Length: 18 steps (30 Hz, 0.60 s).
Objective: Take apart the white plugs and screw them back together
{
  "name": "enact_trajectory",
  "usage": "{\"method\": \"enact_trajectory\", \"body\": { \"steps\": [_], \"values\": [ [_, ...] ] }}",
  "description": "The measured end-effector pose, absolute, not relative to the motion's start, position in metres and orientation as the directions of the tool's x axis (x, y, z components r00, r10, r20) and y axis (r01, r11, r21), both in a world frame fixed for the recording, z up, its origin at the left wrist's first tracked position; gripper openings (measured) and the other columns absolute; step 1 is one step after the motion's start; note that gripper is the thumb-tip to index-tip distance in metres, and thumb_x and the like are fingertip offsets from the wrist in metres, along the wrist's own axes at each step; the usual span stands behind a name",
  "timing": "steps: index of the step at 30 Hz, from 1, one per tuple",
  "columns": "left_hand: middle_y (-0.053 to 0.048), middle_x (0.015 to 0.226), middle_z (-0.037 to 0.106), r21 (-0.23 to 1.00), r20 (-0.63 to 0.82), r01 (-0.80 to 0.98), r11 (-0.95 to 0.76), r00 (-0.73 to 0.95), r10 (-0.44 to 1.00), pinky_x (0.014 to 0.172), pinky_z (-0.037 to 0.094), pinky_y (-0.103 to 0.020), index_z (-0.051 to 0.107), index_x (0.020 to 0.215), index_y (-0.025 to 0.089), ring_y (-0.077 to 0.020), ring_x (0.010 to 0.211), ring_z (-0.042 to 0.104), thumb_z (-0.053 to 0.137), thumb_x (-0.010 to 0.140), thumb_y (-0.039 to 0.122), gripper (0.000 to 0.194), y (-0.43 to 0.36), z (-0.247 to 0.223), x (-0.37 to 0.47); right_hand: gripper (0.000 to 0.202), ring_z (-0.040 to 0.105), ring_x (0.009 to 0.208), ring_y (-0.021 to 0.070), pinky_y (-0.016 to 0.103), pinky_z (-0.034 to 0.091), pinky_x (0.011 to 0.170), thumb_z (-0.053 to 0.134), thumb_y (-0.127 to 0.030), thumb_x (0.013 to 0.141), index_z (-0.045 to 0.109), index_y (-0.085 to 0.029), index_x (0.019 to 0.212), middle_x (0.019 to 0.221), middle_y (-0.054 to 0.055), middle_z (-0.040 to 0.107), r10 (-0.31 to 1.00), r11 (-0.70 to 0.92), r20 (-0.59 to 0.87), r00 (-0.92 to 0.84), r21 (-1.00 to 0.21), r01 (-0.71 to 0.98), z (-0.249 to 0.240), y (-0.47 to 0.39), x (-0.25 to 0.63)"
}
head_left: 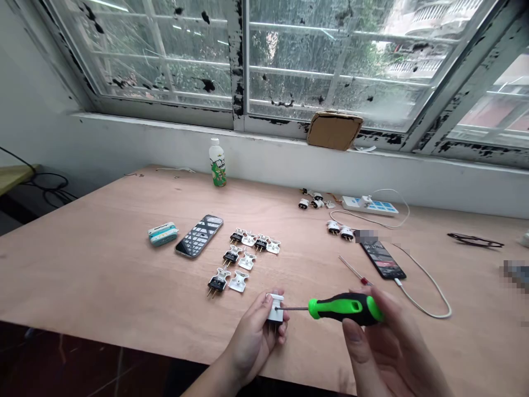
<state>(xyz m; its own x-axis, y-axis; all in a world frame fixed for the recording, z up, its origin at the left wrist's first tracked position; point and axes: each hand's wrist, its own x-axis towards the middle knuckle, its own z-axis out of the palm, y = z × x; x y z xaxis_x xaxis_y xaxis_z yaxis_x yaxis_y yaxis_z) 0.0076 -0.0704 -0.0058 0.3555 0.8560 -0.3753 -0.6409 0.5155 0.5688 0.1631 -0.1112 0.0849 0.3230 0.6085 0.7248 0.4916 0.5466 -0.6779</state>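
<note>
Left fingers (260, 312) clasp a black-and-white plug (275, 316); right fingers (356, 343) grip a green-and-black screwdriver (341, 307).

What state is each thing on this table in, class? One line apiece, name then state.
Plug: halves together, prongs showing
Left hand: closed around the plug
Screwdriver: tip at the plug
Right hand: gripping the screwdriver
Opened plugs: halves lying apart
Left phone: screen dark
Right phone: screen lit, plugged in
Bottle: upright, capped
Power strip: one adapter in it
</note>
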Motion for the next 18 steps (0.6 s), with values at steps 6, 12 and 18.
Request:
{"method": "enact_trajectory", "body": {
  "steps": [6,12,18],
  "values": [
    [-0.007,0.080,0.065,0.541,-0.369,-0.664,0.517,0.365,0.855,0.055,0.041,-0.023,0.054,0.120,0.014,-0.0138,0.062,0.059,0.057,0.093,0.040,0.037,-0.070,-0.009,0.008,0.039,0.070,0.108,0.0268,0.038,0.064,0.082,0.066,-0.018,0.087,0.062,-0.022,0.125,0.117,0.012,0.068,0.637,0.560,0.694,0.335,-0.716,0.417,0.075,-0.113,0.162],
    [-0.010,0.084,0.067,0.486,-0.377,-0.692,0.534,0.386,0.842,0.056,0.043,-0.025,0.054,0.122,0.012,-0.0164,0.064,0.062,0.048,0.097,0.042,0.040,-0.069,-0.005,0.006,0.057,0.070,0.104,0.0151,0.021,0.058,0.091,0.078,-0.013,0.075,0.061,-0.023,0.128,0.124,0.008,0.067,0.570,0.510,0.695,0.439,-0.718,0.475,0.068,-0.112,0.154],
    [-0.008,0.082,0.066,0.484,-0.405,-0.673,0.559,0.394,0.825,0.055,0.041,-0.024,0.051,0.125,0.013,-0.0152,0.062,0.061,0.042,0.099,0.038,0.038,-0.069,-0.002,0.005,0.050,0.076,0.093,0.0200,0.022,0.064,0.078,0.077,-0.011,0.076,0.062,-0.022,0.123,0.114,0.009,0.073,0.680,0.494,0.661,0.319,-0.734,0.466,0.066,-0.113,0.177]
  ]
}}
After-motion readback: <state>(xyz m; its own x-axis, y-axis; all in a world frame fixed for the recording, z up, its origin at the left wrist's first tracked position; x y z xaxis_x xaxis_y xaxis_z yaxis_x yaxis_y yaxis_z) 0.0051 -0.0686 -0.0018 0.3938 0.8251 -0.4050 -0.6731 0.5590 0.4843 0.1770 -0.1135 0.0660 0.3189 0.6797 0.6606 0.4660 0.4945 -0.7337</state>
